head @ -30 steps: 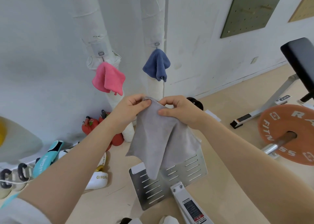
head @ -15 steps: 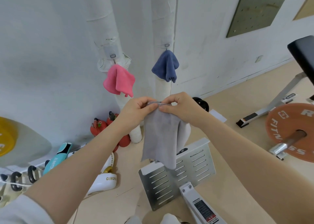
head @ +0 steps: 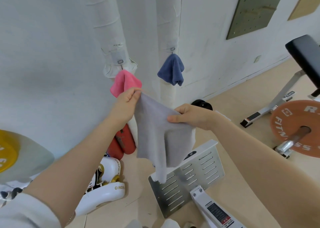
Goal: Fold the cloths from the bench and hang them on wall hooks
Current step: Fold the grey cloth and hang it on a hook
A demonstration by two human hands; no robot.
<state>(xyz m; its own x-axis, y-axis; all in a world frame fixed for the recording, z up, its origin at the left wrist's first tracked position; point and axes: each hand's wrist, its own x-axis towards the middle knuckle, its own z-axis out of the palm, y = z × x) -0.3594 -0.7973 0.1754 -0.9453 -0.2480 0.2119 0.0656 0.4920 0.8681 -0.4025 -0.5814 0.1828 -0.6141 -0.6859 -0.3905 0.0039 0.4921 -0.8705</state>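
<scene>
A grey cloth [head: 154, 137] hangs in the air in front of me, folded and drooping. My left hand [head: 125, 103] pinches its top corner, raised close to the pink cloth [head: 124, 82]. Lower and to the right, my right hand [head: 192, 115] grips the cloth's upper edge. The pink cloth hangs from a hook [head: 120, 61] on the left wrapped pipe. A blue cloth [head: 171, 70] hangs from a second hook [head: 172, 49] on the right pipe. The black bench pad [head: 306, 54] shows at the right edge.
Two white wrapped pipes [head: 168, 20] stand against the wall. On the floor lie red boxing gloves [head: 123, 141], white gear [head: 102, 188], a slotted metal footplate [head: 190, 175], an orange weight plate [head: 297, 125] on a bar and a yellow plate [head: 7, 151] at the left.
My hands have drawn apart: the left one rose toward the pink cloth with a corner, the right one dropped and slid along the edge. The grey cloth now spreads between them.
</scene>
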